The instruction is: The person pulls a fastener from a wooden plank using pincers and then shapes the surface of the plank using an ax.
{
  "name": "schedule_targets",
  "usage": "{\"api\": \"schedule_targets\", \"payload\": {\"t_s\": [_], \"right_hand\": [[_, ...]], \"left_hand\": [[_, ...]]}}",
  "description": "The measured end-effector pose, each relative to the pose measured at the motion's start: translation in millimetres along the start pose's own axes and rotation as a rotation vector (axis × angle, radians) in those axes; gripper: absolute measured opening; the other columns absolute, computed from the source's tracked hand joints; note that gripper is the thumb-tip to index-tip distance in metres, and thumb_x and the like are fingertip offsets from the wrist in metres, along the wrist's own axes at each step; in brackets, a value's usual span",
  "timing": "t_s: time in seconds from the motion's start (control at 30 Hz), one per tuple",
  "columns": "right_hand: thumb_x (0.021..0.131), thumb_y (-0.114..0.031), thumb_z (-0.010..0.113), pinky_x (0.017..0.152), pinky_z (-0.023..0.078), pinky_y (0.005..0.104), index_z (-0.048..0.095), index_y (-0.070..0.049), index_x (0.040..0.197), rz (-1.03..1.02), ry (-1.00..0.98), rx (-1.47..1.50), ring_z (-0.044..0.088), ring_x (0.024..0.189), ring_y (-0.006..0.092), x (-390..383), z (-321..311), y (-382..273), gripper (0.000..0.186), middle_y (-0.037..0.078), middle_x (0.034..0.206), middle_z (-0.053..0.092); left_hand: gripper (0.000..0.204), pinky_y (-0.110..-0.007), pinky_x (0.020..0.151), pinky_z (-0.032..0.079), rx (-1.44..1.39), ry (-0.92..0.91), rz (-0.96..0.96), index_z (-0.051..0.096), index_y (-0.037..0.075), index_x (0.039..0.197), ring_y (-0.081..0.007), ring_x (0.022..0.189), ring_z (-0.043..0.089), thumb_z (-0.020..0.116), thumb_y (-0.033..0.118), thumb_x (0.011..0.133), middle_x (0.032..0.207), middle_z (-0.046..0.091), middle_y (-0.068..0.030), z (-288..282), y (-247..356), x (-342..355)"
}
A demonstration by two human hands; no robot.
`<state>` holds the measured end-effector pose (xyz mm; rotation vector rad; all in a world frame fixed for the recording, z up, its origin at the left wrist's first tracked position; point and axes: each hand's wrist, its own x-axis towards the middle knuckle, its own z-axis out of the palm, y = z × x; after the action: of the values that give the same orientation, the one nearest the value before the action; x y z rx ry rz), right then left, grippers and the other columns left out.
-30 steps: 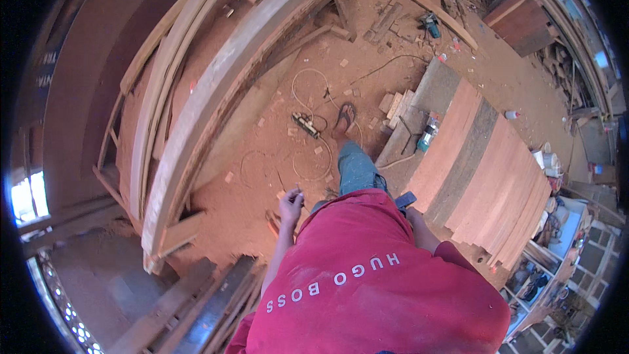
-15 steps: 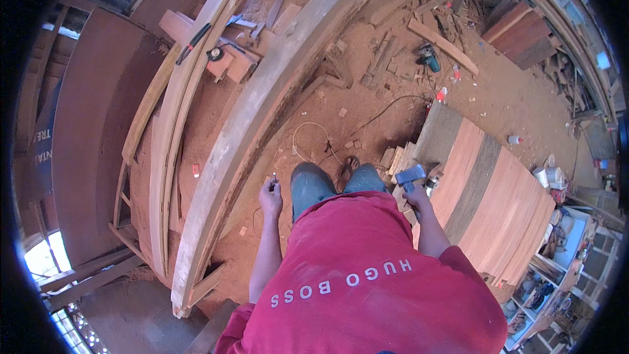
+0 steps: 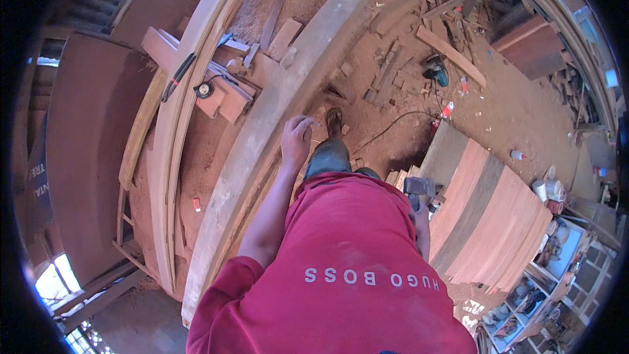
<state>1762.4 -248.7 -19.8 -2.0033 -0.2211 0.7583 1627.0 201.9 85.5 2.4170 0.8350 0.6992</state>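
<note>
My right hand [image 3: 420, 212] is closed round the handle of a hammer [image 3: 419, 187], which hangs by my right side. The hammer's dark metal head shows above my fingers, while most of its handle is hidden. In front of me on the left, my left hand [image 3: 297, 139] is raised with its fingers pinched. A tiny thing seems to stick out at the fingertips, too small to name. Beside that hand runs a long, thick, pale wooden beam [image 3: 262, 108], curved by the lens. It passes along my left side.
Wood boards [image 3: 481, 203] lie side by side on my right. A green power tool [image 3: 435, 71] sits on the dusty floor among offcuts, with a cable nearby. Past the beam are wood blocks with a tape measure [image 3: 204, 90]. A shelf of tools [image 3: 534, 295] stands at lower right.
My left hand has risen forward and right, closer to the beam. My body has stepped forward, one sandalled foot ahead. The hammer stays in my right hand, lower against my side.
</note>
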Motion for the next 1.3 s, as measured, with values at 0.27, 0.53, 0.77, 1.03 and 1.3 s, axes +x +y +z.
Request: {"api": "schedule_targets", "payload": {"t_s": [0.27,0.53,0.77,1.03,1.3], "right_hand": [[0.079,-0.024,0.072,0.079,0.05,0.0419,0.06,0.002,0.111,0.068,-0.026,-0.366,0.063,0.084,0.0299,104,49,-145,0.043,0.017,0.093,0.066],[0.082,-0.024,0.073,0.087,0.05,0.0432,0.054,0.0,0.124,0.107,-0.201,-0.482,0.065,0.097,0.0374,170,106,-293,0.051,0.022,0.103,0.066],[0.083,-0.023,0.073,0.082,0.052,0.0457,0.053,-0.002,0.124,0.051,-0.357,-0.601,0.067,0.094,0.0417,202,152,-363,0.051,0.025,0.098,0.068],[0.085,-0.028,0.074,0.08,0.053,0.0475,0.053,-0.004,0.125,-0.057,-0.27,-0.506,0.067,0.093,0.0441,225,197,-385,0.051,0.025,0.099,0.069],[0.091,-0.021,0.07,0.088,0.049,0.0436,0.059,-0.001,0.119,-0.292,-0.034,0.054,0.066,0.096,0.0353,222,247,-371,0.036,0.016,0.102,0.069]], "left_hand": [[0.027,-0.04,0.091,0.053,-0.128,0.025,0.056,0.07,0.009,0.114,-0.0319,0.108,0.064,0.065,0.006,0.087,0.121,0.066,-0.0125,47,-97,162],[0.041,-0.039,0.087,0.054,-0.181,-0.064,0.084,0.067,0.01,0.118,-0.0311,0.101,0.065,0.073,0.006,0.078,0.121,0.065,-0.0104,68,-129,198],[0.042,-0.039,0.087,0.054,-0.215,-0.06,-0.009,0.068,0.012,0.118,-0.0299,0.105,0.065,0.073,0.004,0.077,0.121,0.065,-0.0101,81,-149,204],[0.04,-0.039,0.087,0.054,-0.258,-0.062,-0.064,0.068,0.011,0.116,-0.0307,0.105,0.065,0.067,-0.003,0.078,0.119,0.065,-0.0117,82,-150,210],[0.042,-0.042,0.087,0.053,-0.163,-0.059,0.019,0.068,0.008,0.115,-0.033,0.101,0.064,0.071,0.0,0.074,0.117,0.066,-0.0117,75,-143,224]]}}
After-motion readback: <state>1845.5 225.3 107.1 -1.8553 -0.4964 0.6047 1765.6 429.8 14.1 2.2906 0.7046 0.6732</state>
